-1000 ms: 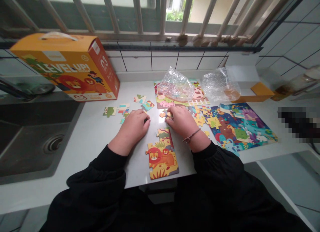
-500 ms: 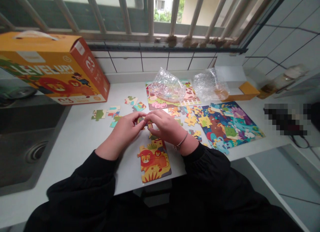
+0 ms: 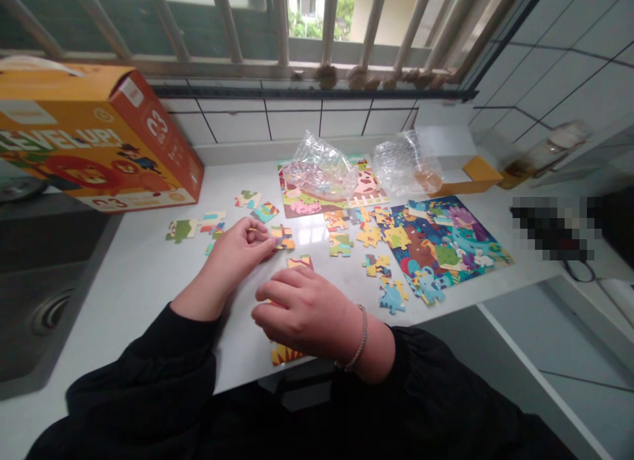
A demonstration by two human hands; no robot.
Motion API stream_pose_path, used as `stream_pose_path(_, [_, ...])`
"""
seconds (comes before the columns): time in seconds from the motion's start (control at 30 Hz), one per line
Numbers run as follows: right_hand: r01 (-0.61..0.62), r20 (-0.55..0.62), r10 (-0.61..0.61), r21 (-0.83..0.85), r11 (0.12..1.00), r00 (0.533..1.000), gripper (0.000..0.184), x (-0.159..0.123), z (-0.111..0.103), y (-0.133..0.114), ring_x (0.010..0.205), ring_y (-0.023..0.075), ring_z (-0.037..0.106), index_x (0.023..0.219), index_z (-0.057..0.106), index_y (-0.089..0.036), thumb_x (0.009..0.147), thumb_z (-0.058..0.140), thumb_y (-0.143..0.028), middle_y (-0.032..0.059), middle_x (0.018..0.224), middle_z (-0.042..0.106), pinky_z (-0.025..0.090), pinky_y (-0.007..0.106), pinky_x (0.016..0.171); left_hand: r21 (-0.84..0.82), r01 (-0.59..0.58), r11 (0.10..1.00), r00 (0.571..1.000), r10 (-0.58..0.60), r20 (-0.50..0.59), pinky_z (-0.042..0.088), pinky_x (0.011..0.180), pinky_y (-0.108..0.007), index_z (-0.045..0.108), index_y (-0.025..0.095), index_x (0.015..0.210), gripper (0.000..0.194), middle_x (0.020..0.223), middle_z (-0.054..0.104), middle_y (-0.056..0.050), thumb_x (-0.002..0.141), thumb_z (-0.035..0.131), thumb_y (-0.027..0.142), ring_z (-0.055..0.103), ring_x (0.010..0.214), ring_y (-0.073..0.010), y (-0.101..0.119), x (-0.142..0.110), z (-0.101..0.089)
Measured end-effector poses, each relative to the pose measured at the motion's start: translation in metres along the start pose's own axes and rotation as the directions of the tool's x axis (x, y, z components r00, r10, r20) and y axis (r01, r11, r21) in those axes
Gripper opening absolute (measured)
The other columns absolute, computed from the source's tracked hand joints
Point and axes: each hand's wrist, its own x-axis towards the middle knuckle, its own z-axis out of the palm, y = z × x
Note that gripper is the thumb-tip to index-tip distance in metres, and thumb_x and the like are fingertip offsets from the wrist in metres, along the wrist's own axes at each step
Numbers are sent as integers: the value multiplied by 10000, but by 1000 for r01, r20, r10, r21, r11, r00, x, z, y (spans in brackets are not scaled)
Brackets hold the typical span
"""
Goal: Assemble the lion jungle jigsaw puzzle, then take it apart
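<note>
My left hand (image 3: 240, 252) is closed in a pinch on a jigsaw puzzle piece (image 3: 284, 237) with orange and blue on it, just above or at the white counter. Lower and to the right, my right hand (image 3: 310, 308) is over the joined lion puzzle (image 3: 286, 354) near the counter's front edge. Its fingers are curled together, and what they grip, if anything, is hidden beneath them. Only the bottom strip and a top piece (image 3: 300, 262) of the lion puzzle show around this hand.
Loose pieces (image 3: 181, 230) lie left, more (image 3: 340, 244) to the right. A night-scene puzzle (image 3: 465, 229) and a farm puzzle (image 3: 302, 207) under crumpled plastic (image 3: 321, 166) lie beyond. An orange box (image 3: 163, 149) stands left by the sink (image 3: 64, 262); an open carton (image 3: 460, 186) sits at back right.
My hands have come apart. The right hand has moved down over the lion puzzle, while the left stays above it with the puzzle piece. The view has shifted slightly right.
</note>
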Motion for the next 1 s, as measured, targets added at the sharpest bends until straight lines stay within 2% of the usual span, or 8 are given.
stream_pose_path(0.1, [-148,53,147,31,988,988,206,-18,-25,7,1030,250,673,1007,724,-257,1158,583,-260,67,1124,799,543,415,934,105,-39,994,996,31,84,653,812,-380,720,226,995,418,1007,841,-79,794,958,506,817,907,-256,0,1,-3])
stream_pose_path(0.17, [-341,52,340,14,940,939,200,-41,-51,26,1080,265,711,1081,748,-274,1153,565,-238,86,1182,810,576,435,989,105,-42,994,991,27,134,671,876,-420,758,221,1040,403,1101,864,-109,824,949,503,831,983,-275,1,1,-4])
stream_pose_path(0.23, [-564,-8,567,-106,819,824,209,-77,-79,54,1177,330,734,1203,766,-256,1111,583,-217,142,1245,812,589,516,1053,98,-49,994,989,34,147,678,898,-441,767,222,1074,391,1144,873,-117,850,936,494,839,1013,-283,2,0,-5])
stream_pose_path(0.3, [-724,-25,747,-269,635,664,272,-125,-104,86,1212,394,741,1268,772,-208,1053,607,-218,206,1292,800,582,595,1094,152,-84,985,990,65,129,675,883,-438,771,225,1083,354,1134,874,-107,877,912,477,838,993,-278,5,-2,-6])
stream_pose_path(0.43, [-785,156,878,-397,476,453,253,-225,-137,136,1084,448,791,1134,803,-198,908,789,-312,236,1183,813,632,604,979,361,-166,918,986,144,87,634,842,-418,788,228,1088,242,1028,856,-71,938,826,414,793,890,-249,10,-4,-8])
stream_pose_path(0.6, [-811,176,868,-311,496,464,352,-290,-154,158,1256,453,773,1248,842,-225,908,755,-246,323,1385,772,595,568,1036,485,-219,847,974,218,59,573,783,-388,795,220,1095,197,923,805,-43,979,740,369,712,808,-220,13,-5,-9])
stream_pose_path(0.8, [-838,199,885,-289,463,421,492,-298,-165,173,958,461,784,1261,810,-240,808,791,-429,235,1125,822,610,627,861,485,-338,806,941,298,161,574,811,-394,791,219,1087,164,904,767,-39,1016,709,343,689,812,-216,15,-8,-7])
stream_pose_path(1.0, [-837,209,901,-335,432,381,225,-266,-183,174,771,346,695,825,747,-294,858,924,-428,240,906,762,500,539,702,457,-612,645,783,413,465,579,1030,-470,843,236,1092,241,1153,766,-118,1102,617,320,709,1103,-277,13,-12,-1])
